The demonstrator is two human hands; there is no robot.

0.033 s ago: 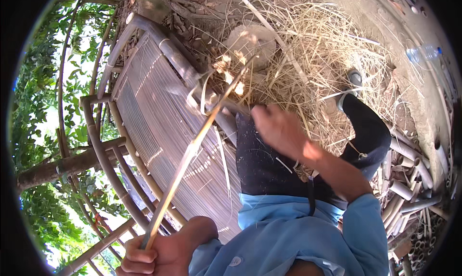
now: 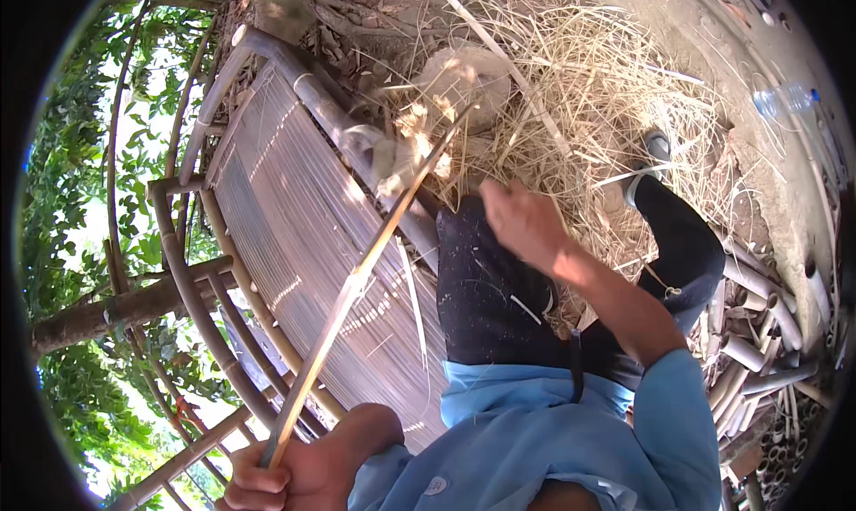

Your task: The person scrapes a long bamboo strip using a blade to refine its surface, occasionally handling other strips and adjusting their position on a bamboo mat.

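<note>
At the lower left my left hand (image 2: 290, 466) is closed around the near end of a long bamboo strip (image 2: 352, 284). The strip slants up and away to the right, over a slatted bamboo bench (image 2: 294, 199), and its far end is darker. Beside that far part, above my thigh, my right hand (image 2: 526, 221) is curled closed and apart from the strip. What it grips is blurred and I cannot make it out. Pale curled shavings (image 2: 392, 168), smeared by motion, hang beside the strip near the bench's edge.
A heap of straw-like shavings (image 2: 606, 74) covers the ground ahead, around a round stump-like block (image 2: 473, 83). Cut bamboo tubes (image 2: 749, 333) lie piled at the right. A clear plastic bottle (image 2: 785, 101) lies farther off. Bamboo railing (image 2: 192, 279) and leaves border the left.
My right hand has moved slightly right and away from the strip. The curled shavings beside the strip have shifted. My left hand and the strip stay nearly still.
</note>
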